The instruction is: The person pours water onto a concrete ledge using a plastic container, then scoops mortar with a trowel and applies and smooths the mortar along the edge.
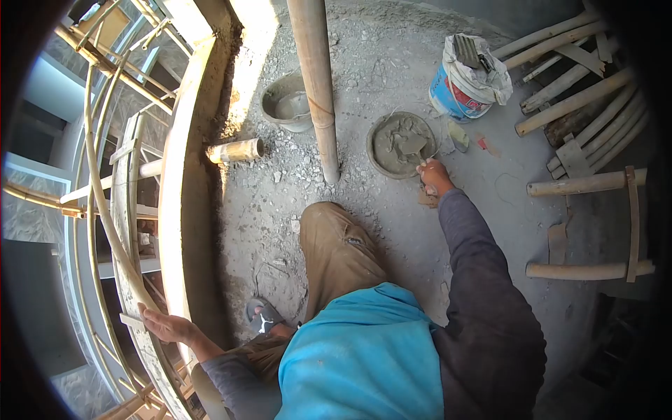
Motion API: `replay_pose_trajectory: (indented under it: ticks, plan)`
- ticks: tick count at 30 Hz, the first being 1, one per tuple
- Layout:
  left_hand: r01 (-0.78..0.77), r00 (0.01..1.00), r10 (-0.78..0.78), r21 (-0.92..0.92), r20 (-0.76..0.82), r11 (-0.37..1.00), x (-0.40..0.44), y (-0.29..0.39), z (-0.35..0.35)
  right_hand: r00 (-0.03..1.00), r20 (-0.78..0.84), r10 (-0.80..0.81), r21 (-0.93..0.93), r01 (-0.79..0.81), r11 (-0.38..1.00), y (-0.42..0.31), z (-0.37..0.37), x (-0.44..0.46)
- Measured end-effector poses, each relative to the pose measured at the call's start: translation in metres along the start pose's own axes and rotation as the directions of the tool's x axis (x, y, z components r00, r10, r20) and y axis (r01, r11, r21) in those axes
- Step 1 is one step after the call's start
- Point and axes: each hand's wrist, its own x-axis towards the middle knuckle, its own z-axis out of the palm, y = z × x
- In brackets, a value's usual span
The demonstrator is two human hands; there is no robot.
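Note:
My right hand [437, 176] is closed around the handle of a trowel [413, 145]. The trowel's blade lies in wet grey mortar inside a round bucket [372, 155] on the floor. Off to the left, my left hand [168, 325] is held out with its fingers stretched, against or very near a mortar-stained wooden plank [128, 203] and a bamboo pole [115, 245]. Whether it bears weight there I cannot tell.
A second bucket [308, 126] holds grey material. An upright bamboo pole [313, 77] stands between the buckets. A blue paint pail [448, 101] carries a white sack and a tool. Bamboo pieces [577, 184] lie right; a low wall [171, 210] with scaffolding beyond runs left.

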Motion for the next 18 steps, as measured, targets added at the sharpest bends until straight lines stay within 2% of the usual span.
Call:
replay_pose_trajectory:
  ticks: [1,2,5,7,10,12,14,16,18]
  plan:
    - [0.011,1.0,-0.011,-0.02,-0.027,1.0,0.005,0.015,-0.016,0.994,0.027,0.104,0.169,-0.107,0.98,-0.014,-0.006,-0.014]
    - [-0.051,0.997,0.051,-0.009,-0.056,0.999,0.013,0.018,-0.032,0.977,0.072,0.2,0.327,-0.213,0.921,-0.023,-0.009,-0.022]
    - [-0.077,0.985,0.086,0.064,-0.149,0.995,0.028,0.032,-0.07,0.977,0.158,0.144,0.273,-0.183,0.944,-0.019,-0.011,-0.019]
    - [-0.145,0.975,0.16,0.099,-0.154,0.984,0.034,0.02,-0.087,0.976,0.169,0.138,0.282,-0.182,0.942,-0.032,-0.011,-0.025]
    - [-0.15,0.978,0.171,0.161,-0.122,0.975,0.039,0.03,-0.094,0.964,0.22,0.152,0.314,-0.218,0.924,-0.036,0.002,-0.022]
    - [-0.157,0.975,0.181,0.174,-0.128,0.972,0.042,0.061,-0.091,0.954,0.264,0.143,0.335,-0.229,0.914,-0.04,0.013,-0.011]
    - [-0.21,0.968,0.228,0.154,-0.109,0.966,0.05,0.094,-0.089,0.943,0.268,0.195,0.528,-0.313,0.789,-0.039,0.029,-0.01]
    - [-0.341,0.936,0.351,0.153,-0.041,0.928,0.071,0.106,-0.093,0.941,0.297,0.162,0.588,-0.314,0.745,-0.031,0.042,-0.003]
    - [-0.401,0.913,0.409,0.157,-0.018,0.903,0.088,0.125,-0.091,0.94,0.315,0.132,0.638,-0.312,0.704,-0.025,0.05,-0.002]
